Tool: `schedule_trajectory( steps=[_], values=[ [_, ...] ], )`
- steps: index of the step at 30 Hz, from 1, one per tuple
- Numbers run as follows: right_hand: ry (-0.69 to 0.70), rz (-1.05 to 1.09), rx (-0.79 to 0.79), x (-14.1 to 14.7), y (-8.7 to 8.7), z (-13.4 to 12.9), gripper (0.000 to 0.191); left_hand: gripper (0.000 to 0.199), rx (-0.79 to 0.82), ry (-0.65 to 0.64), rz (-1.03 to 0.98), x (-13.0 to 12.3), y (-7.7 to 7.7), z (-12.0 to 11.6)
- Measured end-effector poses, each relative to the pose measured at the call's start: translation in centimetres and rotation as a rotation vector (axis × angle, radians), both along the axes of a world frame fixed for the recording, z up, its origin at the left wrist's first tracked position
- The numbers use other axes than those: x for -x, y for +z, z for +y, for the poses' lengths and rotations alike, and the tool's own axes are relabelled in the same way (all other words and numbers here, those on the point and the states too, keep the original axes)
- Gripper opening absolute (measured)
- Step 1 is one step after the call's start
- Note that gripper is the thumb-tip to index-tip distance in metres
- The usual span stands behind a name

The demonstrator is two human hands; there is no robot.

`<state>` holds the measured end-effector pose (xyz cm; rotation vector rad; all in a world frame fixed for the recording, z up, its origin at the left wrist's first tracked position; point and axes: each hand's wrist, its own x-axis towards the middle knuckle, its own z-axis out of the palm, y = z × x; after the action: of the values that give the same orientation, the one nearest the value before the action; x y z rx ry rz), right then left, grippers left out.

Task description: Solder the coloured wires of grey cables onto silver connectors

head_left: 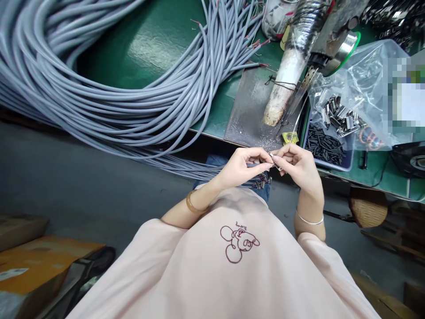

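My left hand (244, 167) and my right hand (297, 167) meet fingertip to fingertip at the table's front edge. The left fingers are pinched on the end of a grey cable (215, 168). Between the right thumb and forefinger is a small metal part (277, 167), mostly hidden by the fingers. Below my left hand, several cable ends with metal connectors (262, 180) lie over my lap. Just beyond the hands, a dark metal plate (249, 110) carries small solder-like crumbs and a yellow piece (290, 137).
A large bundle of grey cables (133, 102) covers the green table's left part. A wrapped tube (282, 88) and a wire spool (341, 55) stand over the plate. At the right, a tray (347, 164) holds black pieces and a plastic bag (375, 79) with metal connectors.
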<state>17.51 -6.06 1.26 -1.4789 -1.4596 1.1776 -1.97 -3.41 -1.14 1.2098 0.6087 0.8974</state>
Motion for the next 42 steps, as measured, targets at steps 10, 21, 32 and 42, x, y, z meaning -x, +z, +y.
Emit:
schedule_trajectory(
  steps=[10,21,32,42],
  values=[
    [0.133,-0.371,-0.663,0.9,0.7,-2.2,0.013,0.024,0.233,0.134,-0.105,0.2,-0.8,1.2],
    [-0.095,0.001,-0.181,0.7,-0.1,-0.5,0.02,0.012,-0.384,0.185,0.171,0.4,0.9,0.0],
    [0.05,-0.476,-0.926,0.7,-1.7,-1.6,0.019,0.022,0.43,-0.061,-0.286,0.5,0.3,1.3],
    [-0.591,-0.169,-0.845,1.3,1.3,-2.1,0.02,0.022,0.261,0.183,-0.097,-0.5,0.3,0.8]
  ],
)
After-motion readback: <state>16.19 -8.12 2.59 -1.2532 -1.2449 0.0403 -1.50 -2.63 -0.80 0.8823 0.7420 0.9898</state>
